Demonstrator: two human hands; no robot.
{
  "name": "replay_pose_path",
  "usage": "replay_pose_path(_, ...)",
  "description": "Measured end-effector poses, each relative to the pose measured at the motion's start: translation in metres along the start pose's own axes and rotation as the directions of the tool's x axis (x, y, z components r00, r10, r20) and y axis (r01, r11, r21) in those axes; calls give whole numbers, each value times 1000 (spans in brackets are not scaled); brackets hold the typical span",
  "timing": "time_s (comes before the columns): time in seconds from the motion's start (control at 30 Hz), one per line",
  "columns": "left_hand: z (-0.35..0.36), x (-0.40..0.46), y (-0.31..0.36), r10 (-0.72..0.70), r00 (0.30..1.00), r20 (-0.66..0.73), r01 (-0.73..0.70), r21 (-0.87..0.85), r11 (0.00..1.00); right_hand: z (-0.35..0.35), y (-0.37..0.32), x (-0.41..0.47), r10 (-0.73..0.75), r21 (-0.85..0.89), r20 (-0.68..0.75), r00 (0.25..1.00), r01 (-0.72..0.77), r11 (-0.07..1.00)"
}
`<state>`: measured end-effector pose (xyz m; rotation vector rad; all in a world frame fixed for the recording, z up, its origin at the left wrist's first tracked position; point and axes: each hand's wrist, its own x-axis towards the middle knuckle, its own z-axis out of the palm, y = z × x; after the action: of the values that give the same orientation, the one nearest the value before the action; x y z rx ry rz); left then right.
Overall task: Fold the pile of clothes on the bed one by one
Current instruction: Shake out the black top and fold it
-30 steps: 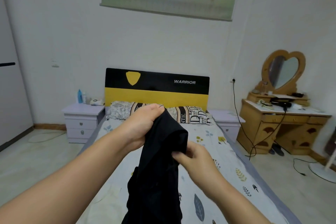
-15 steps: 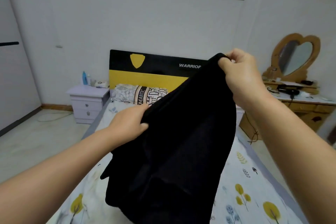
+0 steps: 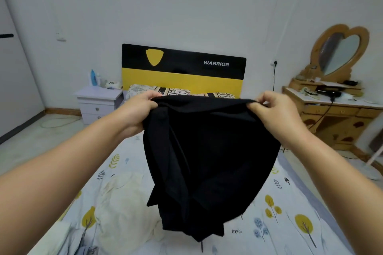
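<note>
Black headboard (image 3: 182, 62) lettered "WARRIOR"

Garment: a black garment (image 3: 209, 157) held up over the bed (image 3: 290, 223), top edge stretched level, the rest hanging in folds; it may be a shirt, hard to tell.
Left hand (image 3: 136, 109): grips the top left corner.
Right hand (image 3: 275, 114): pinches the top right corner.
On the bed: a pale crumpled cloth (image 3: 124, 209) to the left, pillows (image 3: 145, 89) by the black and yellow headboard (image 3: 182, 66).
Sides: nightstand (image 3: 97, 101) left, dressing table (image 3: 339, 118) right.
</note>
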<state>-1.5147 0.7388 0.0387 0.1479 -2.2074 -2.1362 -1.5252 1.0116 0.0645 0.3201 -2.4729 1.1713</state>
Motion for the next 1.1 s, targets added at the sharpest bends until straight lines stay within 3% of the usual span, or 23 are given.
replay_pose_path(0.07,3,0,1,1,996,89,9,-111,994,6,19,-13,44,-32,88,995,-41,999)
replay_pose_path(0.1,3,1,0,29,993,117,-20,-79,997,9,28,-20,70,-54,145,987,-63,997)
replay_pose_path(0.13,3,1,-1,54,989,140,-58,28,998,11,38,-26,98,-74,208,973,-84,994)
replay_pose_path(0.17,3,2,-5,73,983,169,-114,247,962,13,47,-31,125,-92,275,953,-104,990)
replay_pose_path(0.2,2,3,-12,74,976,203,-176,547,818,15,56,-35,155,-122,346,925,-119,985)
replay_pose_path(0.23,1,6,-21,86,973,212,-225,817,530,18,65,-39,190,-178,406,894,-127,976)
replay_pose_path(0.27,1,8,-30,146,960,237,-263,944,199,23,75,-41,231,-258,448,864,-123,958)
replay_pose_path(0.3,2,10,-38,195,941,276,-279,960,-14,27,83,-44,268,-344,467,843,-105,933)
replay_pose_path(0.33,1,11,-43,214,929,302,-291,953,-81,32,92,-45,289,-431,464,837,-71,899)
replay_pose_path(0.4,-2,14,-45,160,935,316,-328,943,52,40,105,-50,294,-543,417,860,-23,839)
replay_pose_path(0.5,-10,21,-34,36,957,288,-277,871,405,52,124,-57,346,-575,335,876,-101,812)
replay_pose_path(0.6,-18,23,-17,158,975,159,-224,748,625,63,136,-65,366,-575,262,893,-161,802)
replay_pose_path(0.77,-18,29,-3,288,956,-59,-200,588,784,82,147,-78,378,-479,138,915,-272,835)
replay_pose_path(0.83,-20,30,2,242,959,-146,-171,382,908,88,154,-83,407,-448,104,907,-323,834)
replay_pose_path(0.9,-21,29,9,186,972,-145,-168,131,977,94,162,-89,430,-432,90,898,-354,830)
replay_pose_path(1.0,-22,28,16,149,976,-158,-163,-85,983,102,174,-97,444,-415,66,894,-380,827)
replay_pose_path(1.1,-23,30,15,128,976,-177,-155,-150,976,107,182,-97,553,-159,-13,833,-548,821)
